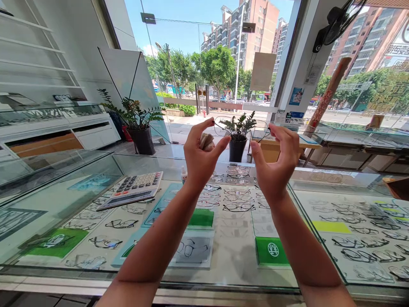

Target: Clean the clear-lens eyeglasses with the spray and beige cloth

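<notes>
Both arms reach out over a glass display counter. Between my hands a pair of eyeglasses (220, 127) with thin rims is held up toward the bright window. My left hand (200, 160) pinches the left end of the frame between fingers and thumb, and a crumpled pale cloth (207, 142) is tucked in its palm. The opposite end of the frame is gripped by my right hand (277, 164), its thumb near the lower rim. Seen through the lenses is a potted plant (238, 128), which makes the thin bridge hard to make out.
A large calculator (136, 187) lies on the glass counter (236, 279) at left. Rows of eyeglasses (239, 207) and green cards (271, 251) show beneath the glass. A small bottle (183, 174) stands beyond my left forearm. A wall fan (338, 23) hangs at upper right.
</notes>
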Motion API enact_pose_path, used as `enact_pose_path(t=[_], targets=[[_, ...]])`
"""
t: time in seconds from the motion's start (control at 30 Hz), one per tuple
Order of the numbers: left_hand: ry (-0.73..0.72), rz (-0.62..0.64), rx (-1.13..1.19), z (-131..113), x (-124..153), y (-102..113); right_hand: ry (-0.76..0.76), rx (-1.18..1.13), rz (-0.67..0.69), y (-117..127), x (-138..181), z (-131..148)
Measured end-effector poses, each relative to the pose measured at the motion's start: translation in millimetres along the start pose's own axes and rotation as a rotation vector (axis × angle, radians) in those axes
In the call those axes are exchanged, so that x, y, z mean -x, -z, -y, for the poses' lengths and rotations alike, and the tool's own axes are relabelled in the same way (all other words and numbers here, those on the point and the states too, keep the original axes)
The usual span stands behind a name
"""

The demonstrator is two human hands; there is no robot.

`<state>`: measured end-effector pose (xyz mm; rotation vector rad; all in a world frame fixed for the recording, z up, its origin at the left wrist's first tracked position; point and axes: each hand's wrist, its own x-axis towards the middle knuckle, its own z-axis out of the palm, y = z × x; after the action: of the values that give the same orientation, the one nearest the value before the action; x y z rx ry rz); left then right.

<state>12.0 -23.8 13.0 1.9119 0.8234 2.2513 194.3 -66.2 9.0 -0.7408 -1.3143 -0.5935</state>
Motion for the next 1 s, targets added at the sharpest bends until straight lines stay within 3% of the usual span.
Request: enact_pose_path(t=[0.33,1.0], targets=[[0.029,-0.034,0.064,1,3,-7,0.164,0.033,-0.029,2,0,7],[-0.047,-0.089,0.091,5,6,-11,0.233,0.056,-0.087,0,0,11]])
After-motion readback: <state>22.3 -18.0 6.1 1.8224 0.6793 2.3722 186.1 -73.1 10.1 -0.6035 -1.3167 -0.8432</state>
